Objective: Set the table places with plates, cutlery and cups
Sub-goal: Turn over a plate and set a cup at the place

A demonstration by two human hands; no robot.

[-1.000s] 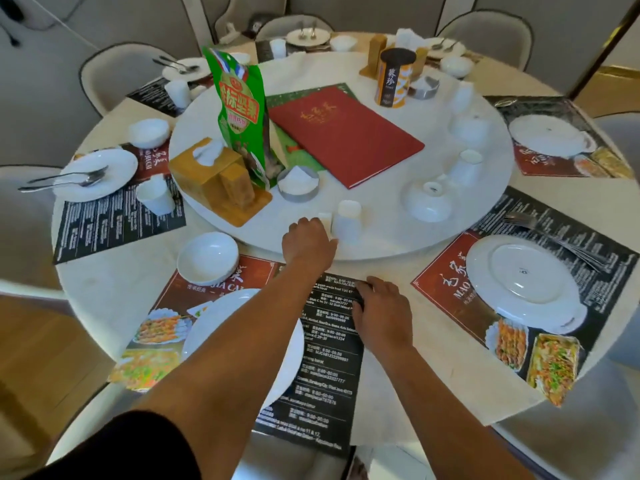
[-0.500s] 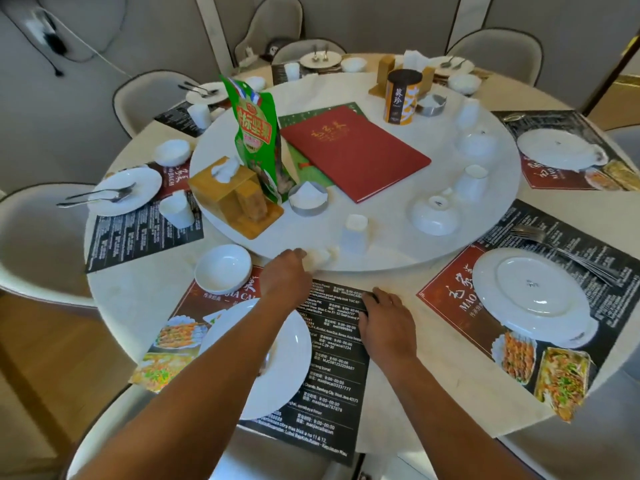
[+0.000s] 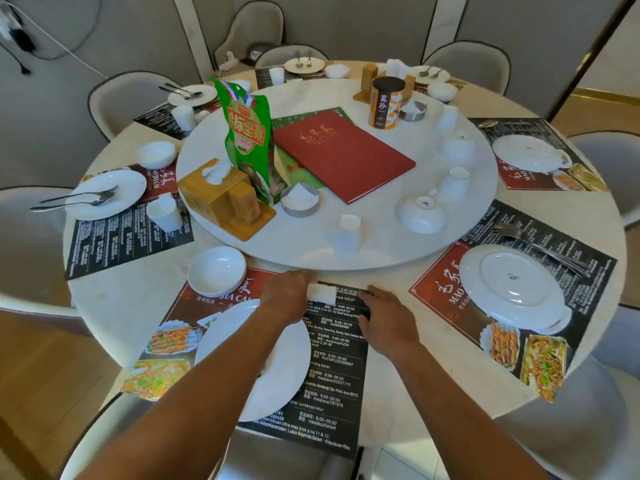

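- left hand (image 3: 287, 299) gripping a small white cup (image 3: 322, 293), fingers curled round it, now down on the far edge of the near placemat (image 3: 332, 362); half a second ago same cup just leaving the turntable's near rim.
- cup looks tilted or on its side in the grip, blurred; can't tell if touching the mat yet.
- right hand (image 3: 384, 320) flat on the mat's far right part, fingers relaxed, holding nothing, pinning the mat; same spot as before.
- means: near place gets its cup; plate (image 3: 277, 386) and bowl (image 3: 216, 270) already there, bowl at the mat's far left corner. no cutlery visible at this place, probably still to do.
- turntable (image 3: 381, 244): more cups and upturned bowls along its right side, one cup (image 3: 348, 233) near its front edge, red menu (image 3: 343, 154), green snack bag (image 3: 247, 136), wooden tissue box (image 3: 221, 192).
- round pale marble table (image 3: 138, 292), places at left set with cutlery on plates; right places half done.
- grey padded chairs round it, grey panelled walls.
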